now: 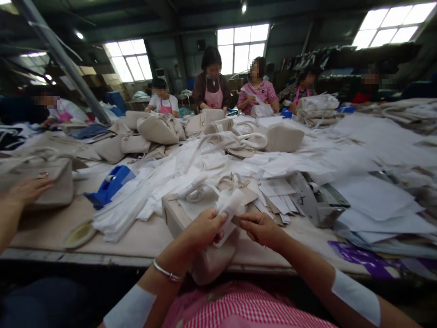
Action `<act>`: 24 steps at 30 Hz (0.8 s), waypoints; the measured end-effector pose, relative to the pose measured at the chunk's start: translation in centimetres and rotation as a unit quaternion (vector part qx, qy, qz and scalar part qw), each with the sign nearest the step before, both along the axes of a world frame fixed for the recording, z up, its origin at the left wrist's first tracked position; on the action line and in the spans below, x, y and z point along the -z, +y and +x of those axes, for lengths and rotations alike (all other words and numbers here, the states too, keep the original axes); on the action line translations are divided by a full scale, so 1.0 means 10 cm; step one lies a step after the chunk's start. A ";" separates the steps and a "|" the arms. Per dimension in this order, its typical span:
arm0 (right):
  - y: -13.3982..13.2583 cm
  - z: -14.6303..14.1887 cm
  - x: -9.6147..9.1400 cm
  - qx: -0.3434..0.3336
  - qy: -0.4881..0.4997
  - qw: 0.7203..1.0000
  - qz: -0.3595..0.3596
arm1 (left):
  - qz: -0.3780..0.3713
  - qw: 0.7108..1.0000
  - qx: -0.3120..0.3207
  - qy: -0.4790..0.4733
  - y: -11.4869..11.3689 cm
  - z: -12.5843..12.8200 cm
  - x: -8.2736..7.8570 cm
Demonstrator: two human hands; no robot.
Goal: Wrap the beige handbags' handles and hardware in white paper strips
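In front of me a beige handbag (177,214) lies at the table's near edge. Above it my left hand (206,228) is closed on a white wrapping sheet (229,207), thin and folded around what looks like part of the bag's handle. My right hand (261,228) pinches a small brownish flat piece (236,220) against the right side of that sheet; its exact kind is unclear. Behind the hands, a curved strap (235,180) with metal fittings rises from the bag. A bundle of clear plastic wrap (194,191) rests on the bag's far left.
A blue tape dispenser (111,184) stands left, near a tape roll (79,234). White paper strips (136,196) spread beside it. A grey metal dispenser (317,200) and paper stacks (378,196) are right. A co-worker's hand (30,189) touches another bag (61,182). More people work opposite.
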State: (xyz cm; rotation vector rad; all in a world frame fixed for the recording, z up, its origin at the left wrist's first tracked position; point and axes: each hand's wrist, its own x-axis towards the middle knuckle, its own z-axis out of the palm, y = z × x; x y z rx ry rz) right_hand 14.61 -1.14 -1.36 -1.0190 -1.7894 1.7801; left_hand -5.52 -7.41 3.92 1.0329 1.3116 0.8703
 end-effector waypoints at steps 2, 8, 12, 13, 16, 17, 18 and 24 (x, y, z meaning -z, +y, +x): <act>-0.02 -0.03 -0.01 0.004 -0.024 0.999 0.040 | 0.020 0.999 -0.015 0.026 -0.03 0.03 0.01; -0.03 -0.18 0.01 0.048 -0.058 0.996 0.048 | 0.154 0.973 -0.069 0.157 -0.06 0.05 0.07; -0.03 -0.23 0.09 0.064 -0.085 0.984 0.145 | 0.182 0.944 -0.034 0.273 -0.05 -0.01 0.09; -0.03 -0.23 0.11 0.061 -0.088 0.980 0.169 | 0.182 0.941 -0.024 0.283 -0.05 -0.02 0.09; -0.04 -0.23 0.11 0.049 -0.096 0.967 0.232 | 0.181 0.937 -0.002 0.298 -0.06 -0.05 0.09; -0.04 -0.24 0.10 0.050 -0.098 0.960 0.256 | 0.182 0.936 -0.001 0.301 -0.07 -0.05 0.10; -0.04 -0.26 0.10 0.054 -0.100 0.953 0.280 | 0.184 0.936 -0.003 0.301 -0.07 -0.05 0.10; -0.06 -0.43 0.08 0.124 -0.076 0.972 0.183 | 0.182 0.941 -0.015 0.286 -0.06 -0.06 0.12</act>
